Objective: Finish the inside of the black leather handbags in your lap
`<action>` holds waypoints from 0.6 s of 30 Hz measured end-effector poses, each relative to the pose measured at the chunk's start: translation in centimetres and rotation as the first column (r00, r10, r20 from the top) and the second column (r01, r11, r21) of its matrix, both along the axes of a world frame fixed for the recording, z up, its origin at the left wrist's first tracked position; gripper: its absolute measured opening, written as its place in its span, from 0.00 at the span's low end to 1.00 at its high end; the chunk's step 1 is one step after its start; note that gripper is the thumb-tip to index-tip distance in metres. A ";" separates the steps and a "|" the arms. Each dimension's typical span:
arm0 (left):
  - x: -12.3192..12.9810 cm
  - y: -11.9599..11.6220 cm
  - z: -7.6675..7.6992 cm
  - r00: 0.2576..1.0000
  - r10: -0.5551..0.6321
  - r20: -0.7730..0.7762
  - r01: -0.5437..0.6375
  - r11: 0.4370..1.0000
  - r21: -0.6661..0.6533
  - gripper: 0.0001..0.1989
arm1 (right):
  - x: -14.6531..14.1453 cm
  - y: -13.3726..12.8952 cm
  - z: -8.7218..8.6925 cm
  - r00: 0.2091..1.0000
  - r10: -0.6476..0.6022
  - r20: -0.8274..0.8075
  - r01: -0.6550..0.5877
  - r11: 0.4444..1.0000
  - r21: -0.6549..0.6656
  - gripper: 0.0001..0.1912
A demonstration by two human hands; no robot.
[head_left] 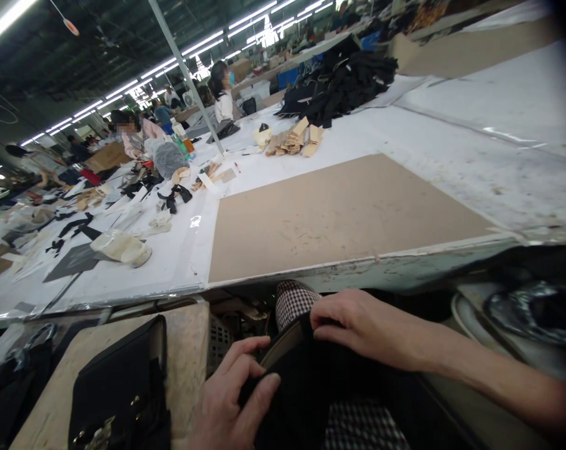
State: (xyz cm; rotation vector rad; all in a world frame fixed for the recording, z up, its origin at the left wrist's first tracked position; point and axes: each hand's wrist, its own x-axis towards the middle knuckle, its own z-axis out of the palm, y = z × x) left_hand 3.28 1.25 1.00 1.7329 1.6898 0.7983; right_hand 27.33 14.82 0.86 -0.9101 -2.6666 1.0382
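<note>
A black bag (294, 381) with a tan strip along its upper edge rests on my checked-cloth lap. My left hand (236, 390) is at the near left end of that edge, thumb on the outside and fingers curled over the rim. Farther along the same edge, my right hand (343, 319) pinches the rim between thumb and bent fingers. Much of the lower part of the bag is dark, and its full shape cannot be made out. To my left, another black bag (118, 381) with gold-coloured metal fittings lies on a worn board (189, 356).
Ahead stands a white-covered table (179, 250) with a brown board (339, 212) along its front edge. Farther back lie tan strips (292, 140) and a heap of black pieces (343, 81). A whitish container (123, 247) lies at left. Several people work beyond.
</note>
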 end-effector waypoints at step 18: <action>-1.1 1.6 -1.1 0.769 0.407 0.493 -0.026 0.791 -0.611 0.21 | -3.9 3.7 -2.1 0.998 -0.063 -0.006 0.060 0.968 -0.246 0.05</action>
